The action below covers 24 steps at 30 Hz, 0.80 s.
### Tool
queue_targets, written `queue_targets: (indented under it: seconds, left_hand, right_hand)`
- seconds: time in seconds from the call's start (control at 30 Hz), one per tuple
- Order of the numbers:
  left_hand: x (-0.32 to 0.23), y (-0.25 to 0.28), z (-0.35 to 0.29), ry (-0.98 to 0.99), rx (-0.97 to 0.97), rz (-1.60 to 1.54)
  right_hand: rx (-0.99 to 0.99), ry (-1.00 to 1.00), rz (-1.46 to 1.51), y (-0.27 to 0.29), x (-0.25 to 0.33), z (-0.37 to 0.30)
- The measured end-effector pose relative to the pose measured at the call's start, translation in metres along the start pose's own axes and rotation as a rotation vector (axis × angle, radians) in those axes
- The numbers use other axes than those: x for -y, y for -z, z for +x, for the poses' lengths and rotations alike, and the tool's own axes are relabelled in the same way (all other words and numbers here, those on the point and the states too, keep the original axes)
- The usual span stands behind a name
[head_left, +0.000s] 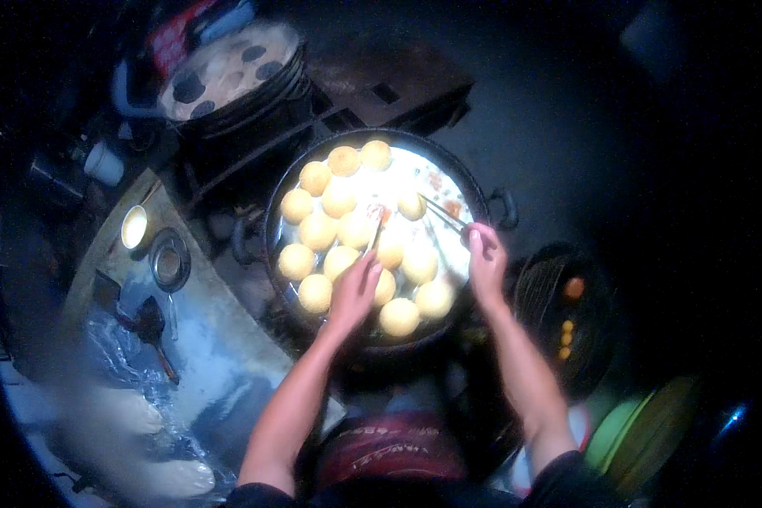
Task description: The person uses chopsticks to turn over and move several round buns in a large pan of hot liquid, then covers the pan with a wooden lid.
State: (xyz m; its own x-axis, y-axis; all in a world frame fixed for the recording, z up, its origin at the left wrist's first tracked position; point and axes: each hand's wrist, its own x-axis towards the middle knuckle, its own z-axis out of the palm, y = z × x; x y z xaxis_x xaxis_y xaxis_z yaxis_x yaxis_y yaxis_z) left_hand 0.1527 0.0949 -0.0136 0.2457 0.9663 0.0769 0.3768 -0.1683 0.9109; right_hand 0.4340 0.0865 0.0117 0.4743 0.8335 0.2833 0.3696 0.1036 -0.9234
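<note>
Both my hands are over a wide dark round pan [273, 212] full of pale golden balls [317, 230], several of them touching. My left hand [356, 289] is closed round a thin stick [374, 237] that points into the middle of the pan. At the pan's right side, my right hand [486, 261] pinches a thin dark stick-like tool [444, 214], possibly a pair of sticks. Its tip meets one ball [411, 205] near the centre. Glare washes out the pan's far right part, where a few reddish-brown bits show.
To the left, a board [220, 356] bears a ladle [134, 227], a dark ring-shaped dish [170, 259], a spatula [150, 320] and clear plastic. A round stove-like drum [233, 72] stands far left. A dark basket [533, 296] with orange pieces and a green basin [614, 432] lie right.
</note>
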Motion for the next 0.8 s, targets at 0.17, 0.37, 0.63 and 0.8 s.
queue_targets:
  seconds: [0.17, 0.37, 0.63, 0.8]
  left_hand:
    - [0.013, 0.037, -0.033, -0.006, -0.044, 0.068]
    - [0.011, 0.059, -0.056, 0.01, -0.052, 0.122]
    - [0.019, 0.074, -0.098, -0.066, -0.08, 0.229]
    - [0.027, 0.075, -0.116, -0.142, -0.054, 0.295]
  right_hand:
    - [-0.073, -0.028, 0.013, -0.008, -0.005, 0.002]
    - [0.03, 0.027, -0.044, -0.022, -0.013, 0.007]
    - [0.017, 0.01, 0.046, -0.02, -0.028, -0.002]
    - [0.017, -0.05, 0.039, -0.023, -0.018, -0.009]
